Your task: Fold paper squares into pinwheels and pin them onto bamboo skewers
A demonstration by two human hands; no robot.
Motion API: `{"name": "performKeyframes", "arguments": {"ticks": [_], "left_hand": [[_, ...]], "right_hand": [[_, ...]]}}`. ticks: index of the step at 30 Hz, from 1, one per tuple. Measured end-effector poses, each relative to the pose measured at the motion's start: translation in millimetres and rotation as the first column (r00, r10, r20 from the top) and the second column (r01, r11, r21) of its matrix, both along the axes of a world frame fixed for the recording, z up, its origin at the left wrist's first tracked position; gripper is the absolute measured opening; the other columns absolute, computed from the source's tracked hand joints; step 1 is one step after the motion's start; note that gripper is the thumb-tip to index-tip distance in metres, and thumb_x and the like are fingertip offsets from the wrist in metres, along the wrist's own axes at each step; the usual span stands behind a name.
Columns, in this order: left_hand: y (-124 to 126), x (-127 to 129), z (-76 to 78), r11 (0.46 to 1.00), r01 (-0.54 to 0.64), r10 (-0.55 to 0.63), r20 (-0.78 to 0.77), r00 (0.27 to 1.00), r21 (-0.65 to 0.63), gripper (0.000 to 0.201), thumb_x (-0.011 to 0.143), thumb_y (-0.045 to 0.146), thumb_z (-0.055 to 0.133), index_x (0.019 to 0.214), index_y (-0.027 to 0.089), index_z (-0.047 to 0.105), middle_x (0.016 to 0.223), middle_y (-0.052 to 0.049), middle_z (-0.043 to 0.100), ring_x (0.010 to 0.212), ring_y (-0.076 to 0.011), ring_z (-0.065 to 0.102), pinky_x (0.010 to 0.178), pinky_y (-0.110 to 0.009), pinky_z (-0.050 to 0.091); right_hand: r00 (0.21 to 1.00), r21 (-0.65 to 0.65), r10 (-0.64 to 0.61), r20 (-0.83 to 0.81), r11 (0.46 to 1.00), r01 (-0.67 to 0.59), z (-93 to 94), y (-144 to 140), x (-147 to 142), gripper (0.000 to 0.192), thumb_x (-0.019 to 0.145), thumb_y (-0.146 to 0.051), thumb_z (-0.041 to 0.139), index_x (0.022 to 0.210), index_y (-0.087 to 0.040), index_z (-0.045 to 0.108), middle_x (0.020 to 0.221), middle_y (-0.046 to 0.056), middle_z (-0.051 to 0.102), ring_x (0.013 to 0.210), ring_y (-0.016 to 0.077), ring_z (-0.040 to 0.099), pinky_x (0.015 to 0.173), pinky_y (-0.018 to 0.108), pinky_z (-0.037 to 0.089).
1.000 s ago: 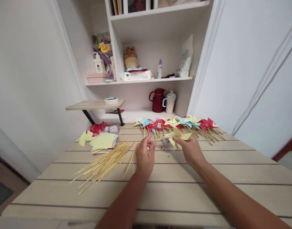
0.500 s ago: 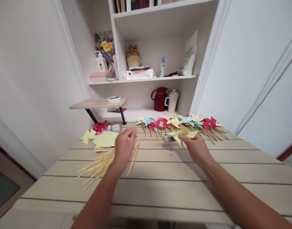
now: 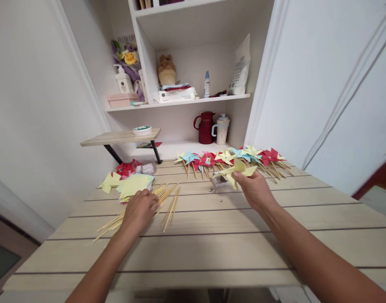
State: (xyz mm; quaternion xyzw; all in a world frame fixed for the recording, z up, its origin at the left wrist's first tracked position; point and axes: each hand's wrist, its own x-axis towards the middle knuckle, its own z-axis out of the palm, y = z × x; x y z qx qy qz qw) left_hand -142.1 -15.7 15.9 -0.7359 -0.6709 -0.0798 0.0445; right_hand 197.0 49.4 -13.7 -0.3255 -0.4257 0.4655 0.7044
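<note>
My left hand (image 3: 141, 207) lies over the pile of thin wooden sticks (image 3: 118, 221), its fingers curled down around some of them; the fingertips are partly hidden. A yellow paper pinwheel (image 3: 239, 166) is pinched between the thumb and fingers of my right hand (image 3: 255, 190), raised above the table on the right. Under the pinwheel stands a small clear box (image 3: 219, 181), with tiny shiny beads (image 3: 213, 191) scattered before it. A few loose sticks (image 3: 171, 210) lie apart, right of my left hand.
Finished pinwheels on sticks (image 3: 226, 157) line the table's back edge in red, yellow and blue. At left are stacked paper squares (image 3: 134, 185), a yellow folded paper (image 3: 110, 182) and red pieces (image 3: 126, 167). A small raised shelf (image 3: 117, 137), red jug (image 3: 206, 128) and tumbler (image 3: 222, 129) stand behind.
My left hand has moved left and down onto the stick pile from above the table. My right hand still holds the yellow pinwheel. The camera view has shifted slightly.
</note>
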Motion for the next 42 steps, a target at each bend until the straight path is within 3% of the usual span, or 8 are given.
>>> {"name": "performKeyframes", "arguments": {"ticks": [6,11,16,30,37,42], "left_hand": [[-6.2,-13.7,8.2,0.994,-0.102,0.100,0.048,0.994,0.030,0.026,0.090,0.023,0.048,0.090,0.023,0.074,0.096,-0.006,0.072,0.091,-0.0211,0.062,0.075,-0.030,0.038],[-11.0,3.5,1.8,0.999,-0.026,0.020,0.114,0.993,0.044,0.023,0.090,0.023,0.050,0.088,0.022,0.074,0.095,-0.004,0.073,0.090,-0.0187,0.063,0.076,-0.028,0.039],[-10.5,20.1,-5.6,1.000,0.011,-0.013,0.079,0.997,0.025,0.021,0.089,0.026,0.054,0.086,0.023,0.075,0.092,-0.005,0.072,0.091,-0.0196,0.062,0.077,-0.029,0.039],[1.8,52.7,-20.3,0.999,-0.050,0.050,-0.131,0.990,0.003,0.025,0.091,0.028,0.051,0.088,0.018,0.073,0.096,-0.011,0.069,0.093,-0.0246,0.063,0.078,-0.034,0.041],[12.3,57.2,-17.6,0.991,-0.133,0.131,-0.110,0.985,-0.014,0.027,0.092,0.025,0.048,0.091,0.017,0.073,0.102,-0.012,0.069,0.095,-0.0238,0.064,0.078,-0.033,0.042],[18.9,59.7,-17.5,0.982,-0.190,0.188,-0.059,0.980,-0.020,0.025,0.089,0.028,0.052,0.092,0.015,0.073,0.103,-0.014,0.070,0.096,-0.0258,0.064,0.077,-0.033,0.043]], "right_hand": [[1.000,-0.029,-0.010,-0.001,1.000,0.010,-0.7,0.5,0.1,0.030,0.059,-0.030,0.090,0.082,-0.022,0.072,0.094,0.002,0.075,0.091,0.0217,0.066,0.086,0.036,0.050],[1.000,-0.039,0.014,0.019,0.999,-0.013,0.0,-1.6,-0.1,0.033,0.059,-0.030,0.089,0.087,-0.023,0.073,0.093,0.002,0.075,0.088,0.0207,0.066,0.083,0.035,0.051],[0.999,-0.027,0.029,0.018,0.999,-0.029,1.9,-3.4,-1.0,0.035,0.059,-0.030,0.089,0.089,-0.023,0.074,0.098,0.002,0.075,0.090,0.0211,0.067,0.084,0.036,0.051],[0.992,-0.029,0.113,0.053,0.993,-0.112,6.1,-8.5,-2.2,0.029,0.063,-0.032,0.087,0.087,-0.024,0.073,0.086,0.000,0.075,0.089,0.0215,0.067,0.083,0.035,0.052],[0.991,-0.041,0.118,0.056,0.992,-0.115,8.8,-9.8,-2.5,0.032,0.062,-0.034,0.087,0.089,-0.024,0.073,0.090,0.002,0.076,0.091,0.0241,0.068,0.081,0.036,0.053],[0.989,-0.047,0.145,0.036,0.989,-0.144,9.6,-10.3,-2.8,0.029,0.063,-0.032,0.087,0.087,-0.023,0.074,0.091,0.001,0.076,0.084,0.0197,0.067,0.077,0.031,0.050]]}}
